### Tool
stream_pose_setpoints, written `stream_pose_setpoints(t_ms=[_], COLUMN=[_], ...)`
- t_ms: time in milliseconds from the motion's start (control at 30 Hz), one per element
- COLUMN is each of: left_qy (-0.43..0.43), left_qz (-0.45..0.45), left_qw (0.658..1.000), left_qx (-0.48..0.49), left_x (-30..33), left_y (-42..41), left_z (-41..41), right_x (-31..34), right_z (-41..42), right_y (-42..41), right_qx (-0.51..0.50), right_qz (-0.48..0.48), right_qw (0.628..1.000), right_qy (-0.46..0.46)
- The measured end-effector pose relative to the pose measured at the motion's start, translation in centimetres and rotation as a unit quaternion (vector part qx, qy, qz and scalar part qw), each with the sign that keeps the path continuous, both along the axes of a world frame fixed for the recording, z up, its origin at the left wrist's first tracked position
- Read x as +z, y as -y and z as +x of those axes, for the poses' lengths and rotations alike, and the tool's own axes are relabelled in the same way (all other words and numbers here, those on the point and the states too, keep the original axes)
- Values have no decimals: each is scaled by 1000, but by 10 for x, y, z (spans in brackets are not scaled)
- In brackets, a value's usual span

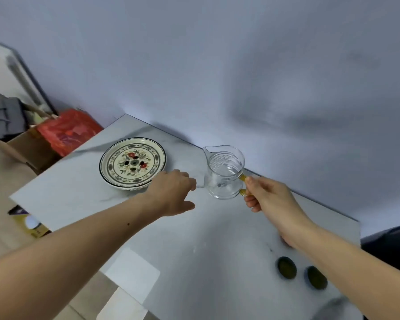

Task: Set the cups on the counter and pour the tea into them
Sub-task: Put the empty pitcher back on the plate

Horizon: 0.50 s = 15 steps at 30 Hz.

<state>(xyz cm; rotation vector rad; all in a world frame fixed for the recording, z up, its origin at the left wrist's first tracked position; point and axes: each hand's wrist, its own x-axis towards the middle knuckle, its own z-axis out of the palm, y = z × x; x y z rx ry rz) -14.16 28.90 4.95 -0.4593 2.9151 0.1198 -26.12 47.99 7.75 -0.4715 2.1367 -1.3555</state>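
Marble counter (79, 199), no readable writing; right hand (268, 197) grips pitcher (224, 172); left hand (171, 192) loosely open.

Both forearms were bare, with no sleeves, and the left hand (171, 192) and right hand (270, 199) wore no rings.

A plain pale blue-grey wall (240, 65) fills the upper view, with soft shadows across it. Below it, a white marble-patterned tabletop (79, 195) with grey veins meets the wall. To the left lies a beige floor (7, 181), where an open brown cardboard box (30, 148) holds a crumpled red plastic bag (67, 132).
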Motion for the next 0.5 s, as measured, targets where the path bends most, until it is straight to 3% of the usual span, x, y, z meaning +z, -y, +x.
stream_pose_setpoints(t_ms=[500], left_qy=[95], left_qz=[-28], left_qw=[995], left_qx=[-26], left_x=[-47], left_y=[216], left_z=[87], right_x=[-74], right_z=[82], right_y=[209], right_qx=[-48], right_qz=[-6], right_qw=[998], right_qy=[40])
